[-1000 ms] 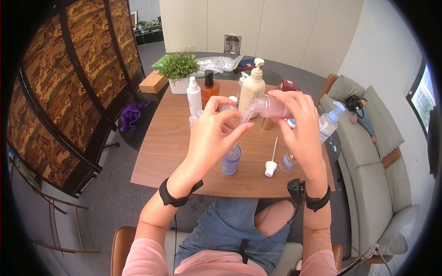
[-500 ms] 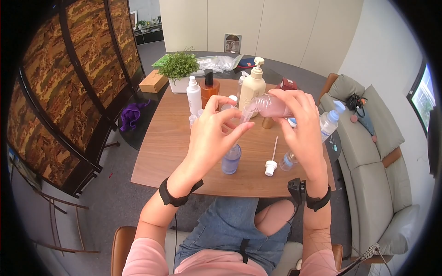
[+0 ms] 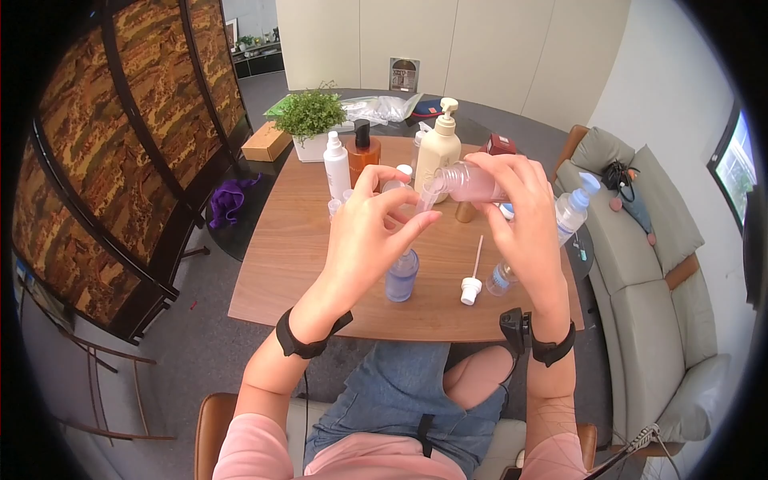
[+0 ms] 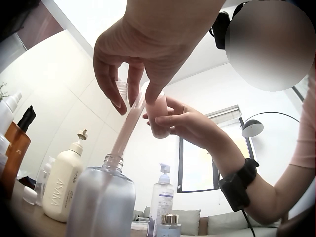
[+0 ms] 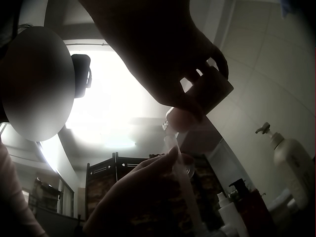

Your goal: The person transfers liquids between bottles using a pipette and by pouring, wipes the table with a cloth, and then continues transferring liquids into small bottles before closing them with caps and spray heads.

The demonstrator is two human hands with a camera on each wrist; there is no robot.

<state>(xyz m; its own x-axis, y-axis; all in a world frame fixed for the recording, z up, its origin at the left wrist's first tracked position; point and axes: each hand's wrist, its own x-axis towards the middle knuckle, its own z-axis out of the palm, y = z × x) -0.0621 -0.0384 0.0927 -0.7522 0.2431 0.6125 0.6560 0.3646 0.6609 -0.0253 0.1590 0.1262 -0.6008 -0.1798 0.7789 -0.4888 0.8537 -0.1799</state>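
Observation:
My left hand [image 3: 360, 240] pinches a clear plastic tube [image 4: 127, 131] between thumb and fingers. In the left wrist view the tube slants down into the threaded neck of a pale blue, see-through bottle [image 4: 101, 202], which stands on the table. A small clear threaded piece [image 4: 121, 89] shows among the left fingers. My right hand [image 3: 524, 212] grips a small pink bottle [image 3: 474, 184] from above, tipped toward the left. Its open mouth is right at the tube's upper end. Pink shows inside the tube.
A white spray pump [image 3: 470, 291] with its dip tube lies on the wooden table [image 3: 320, 308]. Behind the hands stand a cream pump bottle [image 3: 438, 156], an amber bottle [image 3: 364, 152], a white spray bottle [image 3: 337, 172] and a potted plant [image 3: 310, 120]. A blue-topped pump bottle [image 3: 570, 214] stands right.
Both hands keep almost the same pose, with the pink bottle still tipped at the tube. Only the head view has shifted very slightly.

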